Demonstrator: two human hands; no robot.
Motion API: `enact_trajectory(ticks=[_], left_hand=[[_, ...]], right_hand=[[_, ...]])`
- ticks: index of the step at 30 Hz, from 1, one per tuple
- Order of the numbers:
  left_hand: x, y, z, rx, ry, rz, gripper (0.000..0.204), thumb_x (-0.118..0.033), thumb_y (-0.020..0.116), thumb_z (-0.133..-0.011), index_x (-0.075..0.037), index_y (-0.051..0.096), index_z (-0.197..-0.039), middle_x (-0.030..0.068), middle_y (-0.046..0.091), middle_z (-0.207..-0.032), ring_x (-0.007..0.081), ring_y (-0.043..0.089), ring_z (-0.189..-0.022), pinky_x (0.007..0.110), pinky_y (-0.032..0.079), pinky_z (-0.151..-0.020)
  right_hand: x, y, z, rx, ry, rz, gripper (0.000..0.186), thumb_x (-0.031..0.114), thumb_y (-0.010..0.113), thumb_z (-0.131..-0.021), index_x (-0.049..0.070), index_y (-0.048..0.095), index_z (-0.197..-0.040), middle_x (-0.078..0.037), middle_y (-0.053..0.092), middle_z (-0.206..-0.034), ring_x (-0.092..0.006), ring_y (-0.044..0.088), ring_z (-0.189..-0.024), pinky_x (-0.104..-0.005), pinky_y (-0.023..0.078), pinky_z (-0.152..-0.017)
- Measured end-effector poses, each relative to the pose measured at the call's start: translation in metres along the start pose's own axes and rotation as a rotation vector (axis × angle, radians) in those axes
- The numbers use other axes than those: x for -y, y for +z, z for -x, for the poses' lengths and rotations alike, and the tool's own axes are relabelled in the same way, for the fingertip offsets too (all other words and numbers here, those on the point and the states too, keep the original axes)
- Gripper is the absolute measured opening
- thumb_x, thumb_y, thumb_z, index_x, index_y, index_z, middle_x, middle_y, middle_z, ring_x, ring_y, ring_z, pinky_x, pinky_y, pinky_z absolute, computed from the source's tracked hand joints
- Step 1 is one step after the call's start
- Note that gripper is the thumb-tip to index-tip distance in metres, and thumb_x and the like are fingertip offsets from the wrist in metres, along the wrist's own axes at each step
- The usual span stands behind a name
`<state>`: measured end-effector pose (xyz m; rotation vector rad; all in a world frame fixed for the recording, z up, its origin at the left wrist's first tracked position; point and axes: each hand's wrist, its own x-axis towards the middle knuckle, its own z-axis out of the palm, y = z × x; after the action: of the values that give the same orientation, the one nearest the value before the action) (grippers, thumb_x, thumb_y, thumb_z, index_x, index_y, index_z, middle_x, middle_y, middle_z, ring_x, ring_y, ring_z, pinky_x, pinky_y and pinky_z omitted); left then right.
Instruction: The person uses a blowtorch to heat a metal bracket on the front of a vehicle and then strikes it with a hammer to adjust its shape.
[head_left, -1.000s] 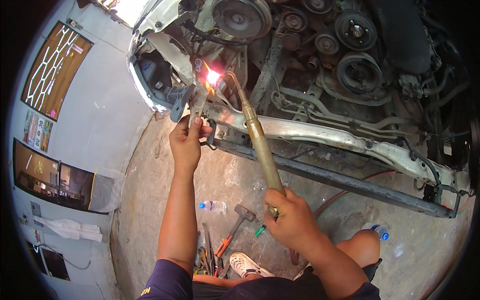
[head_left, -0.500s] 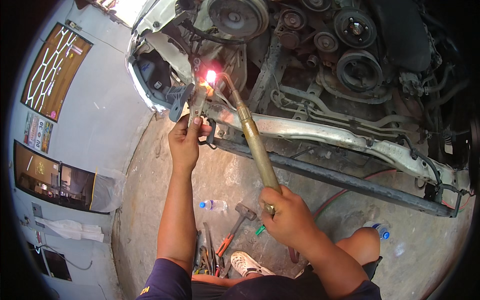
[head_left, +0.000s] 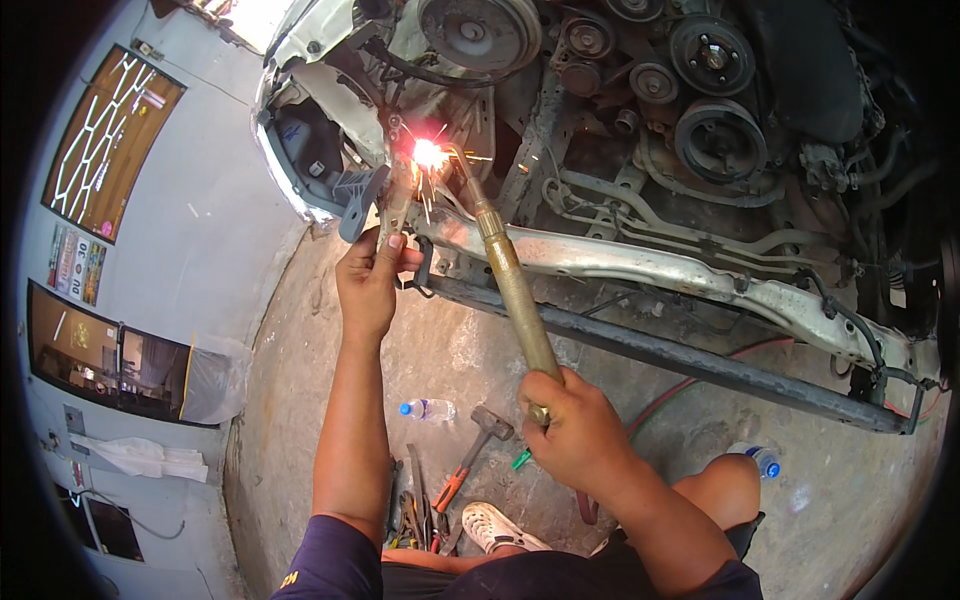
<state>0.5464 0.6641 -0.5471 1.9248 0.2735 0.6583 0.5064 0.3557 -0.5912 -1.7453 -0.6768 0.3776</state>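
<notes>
My right hand [head_left: 575, 435] grips the lower end of a long brass gas torch [head_left: 510, 275]. Its tip points up to a bright flame [head_left: 430, 155] that throws sparks at the car's front corner. My left hand [head_left: 368, 282] is raised just below the flame and holds a thin metal piece [head_left: 398, 205] up into it. The glowing spot lies where the pale front crossmember [head_left: 640, 270] meets the white body panel [head_left: 320, 90].
Above is an open engine bay with belt pulleys [head_left: 720, 135]. A dark lower bar [head_left: 660, 350] runs right. On the concrete floor lie a hammer [head_left: 470, 450], several hand tools [head_left: 415, 510], two water bottles [head_left: 428, 410], [head_left: 755, 460] and a red hose [head_left: 690, 390]. A grey wall [head_left: 180, 230] stands left.
The flame has flared brighter with more sparks. Both hands and the torch stay in nearly the same place.
</notes>
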Motion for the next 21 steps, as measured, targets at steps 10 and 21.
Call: enact_trajectory(ticks=[10, 21], left_hand=[[-0.0002, -0.0016, -0.0008, 0.019, 0.002, -0.004, 0.030, -0.020, 0.066, -0.105, 0.006, 0.068, -0.120, 0.0092, 0.074, -0.088, 0.0142, 0.071, -0.076, 0.028, 0.058, -0.072], [0.0002, -0.0026, -0.0011, 0.018, -0.015, -0.015, 0.030, -0.021, 0.067, -0.104, 0.005, 0.069, -0.118, 0.0095, 0.074, -0.089, 0.0152, 0.072, -0.078, 0.029, 0.059, -0.073]], right_hand=[[-0.0004, 0.0009, -0.0002, 0.003, -0.002, -0.001, 0.024, 0.004, 0.071, -0.081, 0.011, 0.059, -0.101, -0.020, 0.063, -0.097, -0.0449, 0.068, -0.086, -0.0520, 0.056, -0.075], [0.0002, -0.0006, -0.0003, 0.008, -0.001, 0.009, 0.022, 0.004, 0.072, -0.083, 0.011, 0.058, -0.099, -0.020, 0.063, -0.097, -0.0444, 0.068, -0.085, -0.0518, 0.055, -0.073]])
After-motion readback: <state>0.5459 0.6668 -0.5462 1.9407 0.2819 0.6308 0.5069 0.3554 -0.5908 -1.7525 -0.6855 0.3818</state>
